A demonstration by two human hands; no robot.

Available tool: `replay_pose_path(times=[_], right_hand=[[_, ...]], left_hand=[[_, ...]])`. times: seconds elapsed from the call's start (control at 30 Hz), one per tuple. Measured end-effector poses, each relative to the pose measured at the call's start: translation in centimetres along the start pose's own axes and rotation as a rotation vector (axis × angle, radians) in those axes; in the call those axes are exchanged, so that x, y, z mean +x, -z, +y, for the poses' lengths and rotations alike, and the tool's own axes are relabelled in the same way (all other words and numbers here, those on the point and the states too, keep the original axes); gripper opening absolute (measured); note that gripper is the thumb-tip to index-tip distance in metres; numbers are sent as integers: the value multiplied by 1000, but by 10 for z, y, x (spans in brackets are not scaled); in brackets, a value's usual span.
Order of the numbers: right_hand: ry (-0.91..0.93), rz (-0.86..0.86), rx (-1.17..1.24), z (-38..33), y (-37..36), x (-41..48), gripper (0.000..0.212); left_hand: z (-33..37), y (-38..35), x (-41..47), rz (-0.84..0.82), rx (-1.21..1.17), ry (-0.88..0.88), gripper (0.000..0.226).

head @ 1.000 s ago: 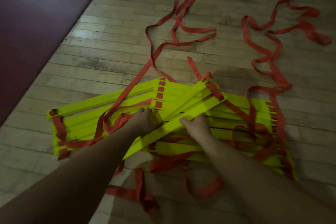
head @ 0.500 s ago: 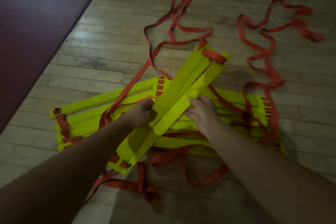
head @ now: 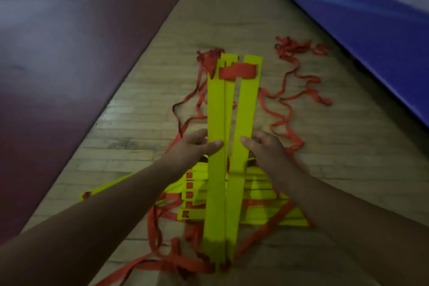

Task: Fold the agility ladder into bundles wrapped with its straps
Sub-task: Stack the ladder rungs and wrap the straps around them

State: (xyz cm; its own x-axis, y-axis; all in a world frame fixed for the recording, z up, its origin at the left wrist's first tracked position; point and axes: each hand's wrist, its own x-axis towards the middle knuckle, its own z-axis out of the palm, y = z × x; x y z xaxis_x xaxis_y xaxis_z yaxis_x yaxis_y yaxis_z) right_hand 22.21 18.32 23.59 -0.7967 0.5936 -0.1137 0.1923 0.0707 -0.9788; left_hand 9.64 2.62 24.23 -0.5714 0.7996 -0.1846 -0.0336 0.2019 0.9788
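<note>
Both forearms reach in from the near corners and meet at the middle of the view, wrists level, palms turned toward each other. Between them the left hand (head: 192,148) and right hand (head: 267,148) hold a bunch of yellow rungs (head: 217,111) that points straight away from the person, its near end low by the forearms and its far end raised over the floor (head: 232,7). The left thumb (head: 214,144) lies flat on top of the left rung while the other fingers curl round its left edge; the right thumb (head: 245,141) presses on the right rung and the right fingers curl round its right edge, so each hand grasps its side of the bunch. The rungs sit close together near the hands and part a little at the far end, where a red strap (head: 238,71) crosses them. Under the bunch, a pile (head: 262,193) of more yellow rungs lies crosswise on the floor. Loose red straps (head: 185,266) trail around it, near and far. A maroon mat (head: 69,53) covers the left, and a blue panel (head: 359,18) runs along the far right
</note>
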Motion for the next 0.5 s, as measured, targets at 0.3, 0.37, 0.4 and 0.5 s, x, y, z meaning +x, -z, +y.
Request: replay_pose_path(times=[0.3,0.37,0.4,0.5], right_hand=[[87,-105,-101,-31,26,-97,15],[82,-125,-79,-34,23,-113,12],[96,-118,-85,-35,22,-119,16],[148,-75,-127,-40,19,-134,23]], left_hand=[[43,-33,-76,254,-76,-108,14],[44,-42,-92,185,31,-72,18],[43,-45,-98,173,112,-57,23],[43,-56,-116,99,266,-48,19]])
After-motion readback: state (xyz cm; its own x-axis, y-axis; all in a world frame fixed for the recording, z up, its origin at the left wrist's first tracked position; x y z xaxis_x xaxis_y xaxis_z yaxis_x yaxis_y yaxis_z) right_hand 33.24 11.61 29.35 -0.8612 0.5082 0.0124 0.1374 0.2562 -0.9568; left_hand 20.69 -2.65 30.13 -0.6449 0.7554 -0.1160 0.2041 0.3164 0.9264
